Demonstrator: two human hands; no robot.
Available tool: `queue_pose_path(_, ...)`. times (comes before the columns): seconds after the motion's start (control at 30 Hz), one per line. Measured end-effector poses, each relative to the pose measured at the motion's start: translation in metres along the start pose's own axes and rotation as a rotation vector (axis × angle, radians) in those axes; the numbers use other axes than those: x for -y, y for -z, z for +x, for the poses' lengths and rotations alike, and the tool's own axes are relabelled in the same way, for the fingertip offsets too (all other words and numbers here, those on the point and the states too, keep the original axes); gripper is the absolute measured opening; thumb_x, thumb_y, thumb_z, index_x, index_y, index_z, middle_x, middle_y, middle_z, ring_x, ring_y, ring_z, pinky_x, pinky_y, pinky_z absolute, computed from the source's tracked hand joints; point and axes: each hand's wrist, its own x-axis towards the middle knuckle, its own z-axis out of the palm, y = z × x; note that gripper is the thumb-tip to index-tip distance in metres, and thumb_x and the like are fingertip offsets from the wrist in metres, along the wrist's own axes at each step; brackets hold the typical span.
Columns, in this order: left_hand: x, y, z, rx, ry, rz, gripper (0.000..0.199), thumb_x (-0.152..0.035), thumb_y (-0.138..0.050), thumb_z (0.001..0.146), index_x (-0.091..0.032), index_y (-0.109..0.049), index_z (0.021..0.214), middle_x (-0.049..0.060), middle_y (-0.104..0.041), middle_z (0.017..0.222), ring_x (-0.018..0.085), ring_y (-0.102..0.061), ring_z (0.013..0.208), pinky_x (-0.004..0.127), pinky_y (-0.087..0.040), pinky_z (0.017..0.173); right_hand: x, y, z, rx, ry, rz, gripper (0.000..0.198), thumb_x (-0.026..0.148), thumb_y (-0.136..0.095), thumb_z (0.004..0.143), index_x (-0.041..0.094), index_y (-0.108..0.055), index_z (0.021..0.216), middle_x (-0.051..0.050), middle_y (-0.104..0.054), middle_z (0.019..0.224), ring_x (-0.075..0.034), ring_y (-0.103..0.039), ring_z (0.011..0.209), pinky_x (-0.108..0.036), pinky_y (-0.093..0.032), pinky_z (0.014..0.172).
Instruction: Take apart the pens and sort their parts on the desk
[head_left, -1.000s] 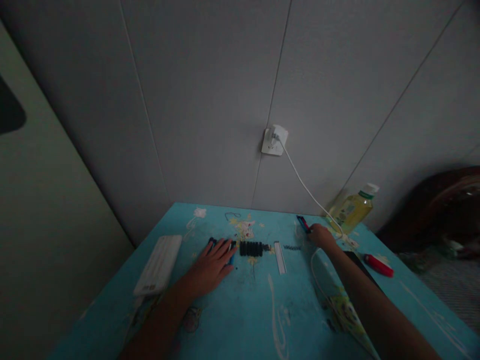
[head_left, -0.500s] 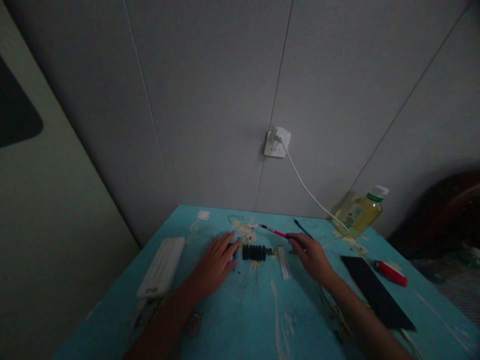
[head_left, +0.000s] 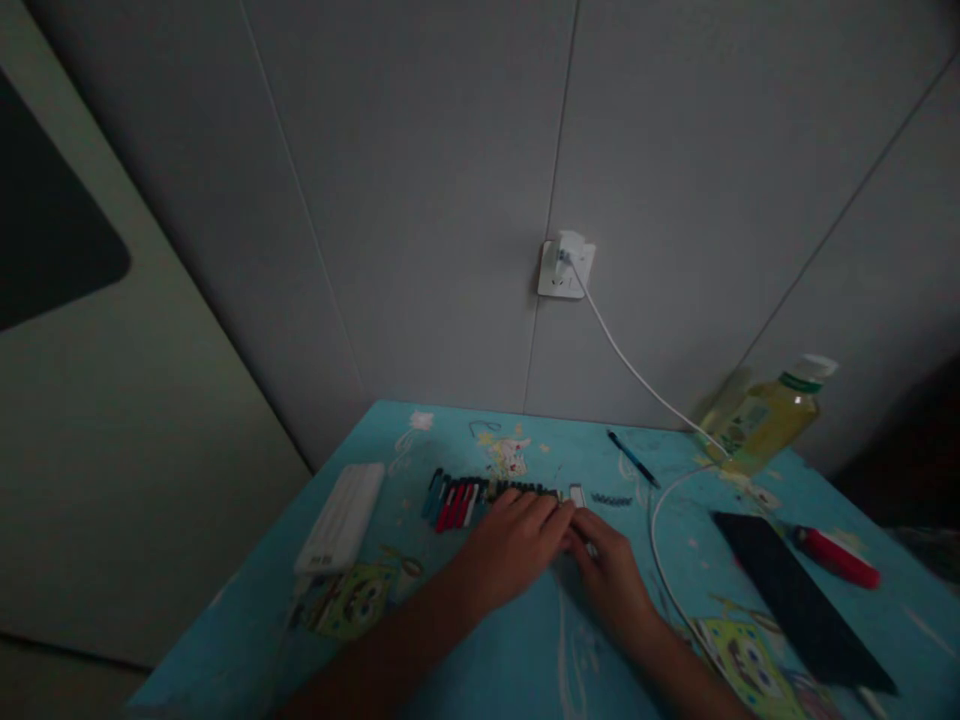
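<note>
My left hand [head_left: 521, 535] reaches over the right part of a row of small black pieces [head_left: 534, 487], its fingers bent and close together. Against its fingertips is my right hand [head_left: 606, 558], fingers curled inward; anything pinched between the hands is hidden. Left of them, several pens [head_left: 454, 503] with teal, red and white barrels lie side by side. A short white strip [head_left: 576, 494] shows just behind the fingertips. To its right lies a thin dark row of small coiled-looking pieces [head_left: 611, 499]. Farther back is a blue pen [head_left: 634, 460] with dark ends.
A white power bank-like block [head_left: 343, 520] lies at the left. On the right are a black flat panel [head_left: 802, 600], a red-handled object [head_left: 838, 557] and a bottle of yellow liquid [head_left: 772, 420]. A white cable [head_left: 637, 375] runs from the wall socket [head_left: 566, 268] onto the table.
My right hand has come inward and no longer shows the red pen it held. My left hand has moved right, uncovering the pens, and its spread fingers have drawn together. The view has shifted slightly.
</note>
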Motion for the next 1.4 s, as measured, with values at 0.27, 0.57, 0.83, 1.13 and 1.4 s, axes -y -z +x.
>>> queue_pose_path(0.27,0.009,-0.024,-0.016,0.092,0.066,0.001,0.021,-0.026,-0.048,0.099,-0.02,-0.055,0.118,0.003,-0.061,0.091,0.02,-0.062,0.09,0.032,-0.05,0.078,-0.005,0.009,0.0,0.071,-0.152,-0.001,0.032,0.038,-0.044,0.099,0.019,-0.069,0.096,-0.005,-0.071,0.091,-0.019,-0.065,0.084,-0.029,-0.049,0.078)
queue_pose_path(0.57,0.015,-0.021,-0.024,0.141,0.064,-0.07,0.012,-0.028,-0.05,0.098,-0.021,-0.059,0.101,0.003,-0.061,0.093,0.019,-0.061,0.09,0.032,-0.049,0.076,-0.011,0.006,-0.002,0.157,-0.165,-0.15,0.042,0.04,-0.039,0.1,0.02,-0.06,0.071,0.0,-0.062,0.065,-0.016,-0.056,0.061,-0.026,-0.042,0.059)
queue_pose_path(0.83,0.011,-0.023,-0.026,0.182,0.131,-0.141,0.017,-0.032,-0.048,0.099,-0.023,-0.061,0.103,0.003,-0.065,0.09,0.019,-0.065,0.088,0.029,-0.05,0.074,-0.013,0.006,-0.003,0.138,-0.154,-0.171,0.044,0.04,-0.039,0.101,0.02,-0.062,0.07,0.0,-0.064,0.065,-0.016,-0.06,0.061,-0.026,-0.043,0.061)
queue_pose_path(1.13,0.01,-0.029,-0.025,0.191,0.17,-0.133,0.024,-0.031,-0.041,0.101,-0.023,-0.063,0.102,0.003,-0.069,0.088,0.019,-0.068,0.083,0.029,-0.05,0.071,-0.01,0.01,-0.004,0.091,-0.091,-0.176,0.022,0.036,-0.052,0.096,0.021,-0.068,0.093,-0.004,-0.07,0.088,-0.02,-0.064,0.082,-0.029,-0.047,0.075)
queue_pose_path(1.4,0.01,-0.03,-0.025,0.129,0.171,-0.127,0.024,-0.03,-0.041,0.101,-0.023,-0.062,0.109,0.004,-0.069,0.092,0.02,-0.068,0.086,0.028,-0.051,0.07,-0.008,0.013,-0.002,0.069,-0.153,-0.107,0.033,0.038,-0.045,0.099,0.02,-0.069,0.086,-0.002,-0.069,0.079,-0.018,-0.063,0.073,-0.028,-0.047,0.071)
